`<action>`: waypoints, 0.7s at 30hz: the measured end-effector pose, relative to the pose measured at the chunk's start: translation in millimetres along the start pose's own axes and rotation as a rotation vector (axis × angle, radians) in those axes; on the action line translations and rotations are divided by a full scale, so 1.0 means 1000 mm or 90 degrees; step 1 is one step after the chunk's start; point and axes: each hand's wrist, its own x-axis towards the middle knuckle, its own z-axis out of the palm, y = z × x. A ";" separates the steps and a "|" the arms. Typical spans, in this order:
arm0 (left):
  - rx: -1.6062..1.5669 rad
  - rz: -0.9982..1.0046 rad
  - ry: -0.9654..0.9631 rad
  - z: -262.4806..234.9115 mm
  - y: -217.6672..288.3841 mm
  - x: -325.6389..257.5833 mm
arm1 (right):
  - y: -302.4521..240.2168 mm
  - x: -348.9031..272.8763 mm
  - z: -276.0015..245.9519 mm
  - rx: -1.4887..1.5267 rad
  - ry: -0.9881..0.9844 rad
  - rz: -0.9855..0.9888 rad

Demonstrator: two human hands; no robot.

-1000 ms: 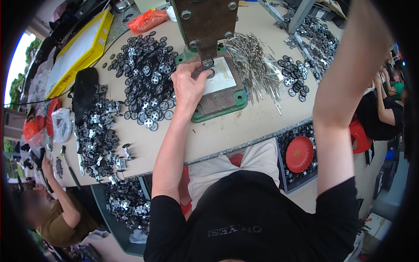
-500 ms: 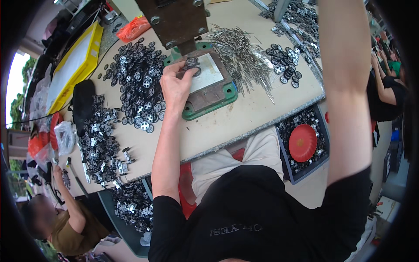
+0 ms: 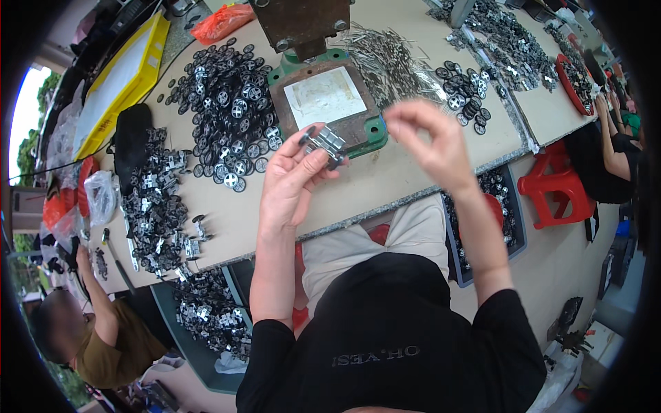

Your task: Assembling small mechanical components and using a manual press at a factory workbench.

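Observation:
My left hand (image 3: 292, 175) is closed on a small wheeled toy-car chassis (image 3: 328, 142), silver and black with dark wheels. It is held tilted just in front of the press's base plate. My right hand (image 3: 434, 144) hovers by the right corner of that base, fingers bent and apart, slightly blurred, with nothing visible in them. The press base (image 3: 375, 131) is green with a brown plate, and a white sheet (image 3: 327, 96) lies on it. Above it stands the dark press head (image 3: 303, 24).
Black wheels (image 3: 231, 117) are heaped left of the press, and metal rods (image 3: 385, 65) behind right. A smaller wheel pile (image 3: 465, 93) lies further right. Assembled chassis (image 3: 158, 206) cover the left table. Bins (image 3: 200, 372) stand below the edge. A red stool (image 3: 558, 186) is at right; a co-worker (image 3: 113, 344) sits left.
My right arm has come down from its raised position to beside the press base. My left hand has drawn back from the plate toward me, now with the chassis in it.

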 end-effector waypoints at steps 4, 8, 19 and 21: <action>-0.044 -0.024 -0.030 0.010 -0.014 -0.003 | 0.027 -0.060 0.011 0.104 0.048 0.212; 0.018 0.016 0.000 0.008 -0.018 -0.005 | 0.028 -0.065 0.009 0.019 0.036 0.150; 0.452 0.448 0.402 -0.073 0.051 -0.021 | 0.045 -0.069 0.002 -0.086 0.079 0.130; 0.525 0.475 0.488 -0.099 0.070 -0.026 | 0.045 -0.069 0.003 -0.094 0.077 0.133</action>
